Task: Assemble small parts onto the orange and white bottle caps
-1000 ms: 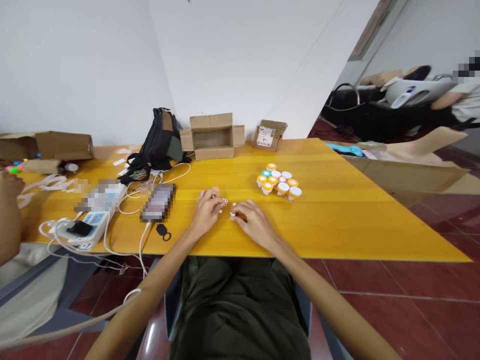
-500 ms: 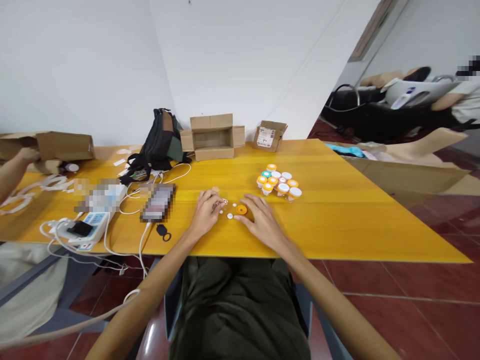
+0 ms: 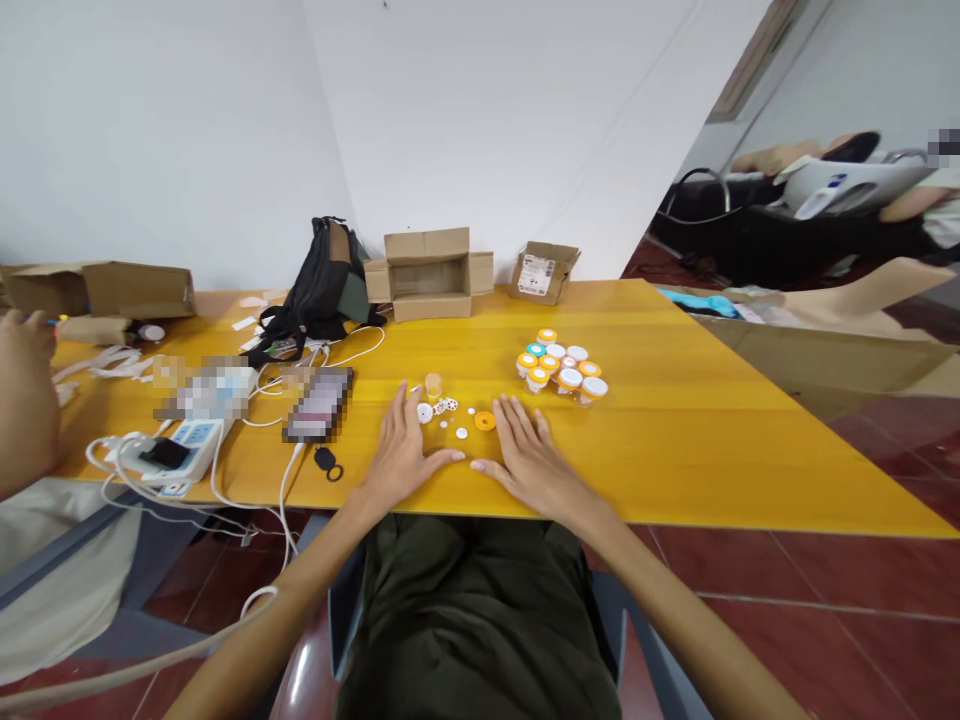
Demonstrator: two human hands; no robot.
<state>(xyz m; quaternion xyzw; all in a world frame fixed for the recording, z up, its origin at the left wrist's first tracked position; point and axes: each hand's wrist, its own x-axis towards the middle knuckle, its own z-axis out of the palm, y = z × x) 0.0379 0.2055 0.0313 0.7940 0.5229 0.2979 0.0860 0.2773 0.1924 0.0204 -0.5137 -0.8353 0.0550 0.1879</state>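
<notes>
My left hand [image 3: 401, 450] lies palm down on the yellow table, open, its fingertips beside a white disc [image 3: 425, 413]. White gear-like pieces [image 3: 445, 405] and a clear round cup [image 3: 433, 385] sit just beyond. Opposite, my right hand [image 3: 529, 450] rests flat with fingers stretched out, next to an orange ring-shaped part [image 3: 485, 421]. Between the hands are several small white pieces, among them a round one [image 3: 461, 434]. Neither hand holds anything. A cluster of small jars with orange, white and teal lids [image 3: 559, 365] stands behind my right hand.
A phone [image 3: 320, 405], a power strip [image 3: 196, 435] and white cables lie to the left. Behind are a black backpack [image 3: 319, 280], an open cardboard box [image 3: 430, 305] and a smaller box [image 3: 541, 275]. Another person's hand [image 3: 26, 400] is at the far left.
My left hand has let go of the small white gear piece and spread out flat, uncovering the parts. My right hand has flattened onto the table. The other person's hand has come nearer.
</notes>
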